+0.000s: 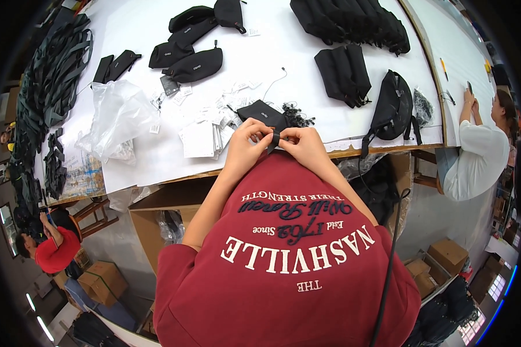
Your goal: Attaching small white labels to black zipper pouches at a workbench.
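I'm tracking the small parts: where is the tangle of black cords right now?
In the head view, the tangle of black cords lies on the white table, just right of the black pouch and beyond the person's right hand.

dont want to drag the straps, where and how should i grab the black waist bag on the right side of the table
Probably across the middle of the waist bag, right hand coming from its left. Its long curved body should hold steadier than the loose strap drooping over the table edge, and a clear plastic bag sits close on its right.
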Tool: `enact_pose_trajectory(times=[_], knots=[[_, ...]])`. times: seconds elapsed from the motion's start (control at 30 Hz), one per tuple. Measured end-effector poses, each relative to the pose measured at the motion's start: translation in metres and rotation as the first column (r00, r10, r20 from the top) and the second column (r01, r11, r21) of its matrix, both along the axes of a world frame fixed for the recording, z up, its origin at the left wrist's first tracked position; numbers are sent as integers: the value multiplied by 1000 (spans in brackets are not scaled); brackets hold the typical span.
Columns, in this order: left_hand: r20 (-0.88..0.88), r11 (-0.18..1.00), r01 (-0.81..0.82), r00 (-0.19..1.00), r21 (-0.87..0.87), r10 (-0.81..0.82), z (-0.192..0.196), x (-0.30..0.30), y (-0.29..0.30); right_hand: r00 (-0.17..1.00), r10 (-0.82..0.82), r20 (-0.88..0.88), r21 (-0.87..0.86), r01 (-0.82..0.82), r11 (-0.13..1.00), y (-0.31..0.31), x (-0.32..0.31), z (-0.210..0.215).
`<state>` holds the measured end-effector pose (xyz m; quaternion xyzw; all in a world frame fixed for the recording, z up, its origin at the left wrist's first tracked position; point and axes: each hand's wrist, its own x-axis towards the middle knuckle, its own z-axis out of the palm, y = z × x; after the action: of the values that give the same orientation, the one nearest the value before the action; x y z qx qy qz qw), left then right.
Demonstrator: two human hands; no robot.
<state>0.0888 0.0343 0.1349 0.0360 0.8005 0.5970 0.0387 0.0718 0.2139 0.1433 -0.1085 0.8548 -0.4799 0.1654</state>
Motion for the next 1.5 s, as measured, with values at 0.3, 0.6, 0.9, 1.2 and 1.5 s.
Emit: enact_pose_trajectory(times=[0.3,0.6,0.9,1.2,1.5], knots=[[62,901,-171,985,398,160,17,8,-10,958,-176,228,-578,279,767,14,1,32],[17,889,-146,988,433,154,38,18,-8,940,-165,300,-635,326,701,15,11,59],[116,888,-36,993,458,-20,59,24,4,957,-134,256,-733,282,619,10,18,57],[39,926,5,999,376,-21,59,24,10,951,10,309,-743,235,627,7,19,61],[-42,957,32,999,287,-21,58,23,11,945,-18,327,-628,232,743,7,16,53]])
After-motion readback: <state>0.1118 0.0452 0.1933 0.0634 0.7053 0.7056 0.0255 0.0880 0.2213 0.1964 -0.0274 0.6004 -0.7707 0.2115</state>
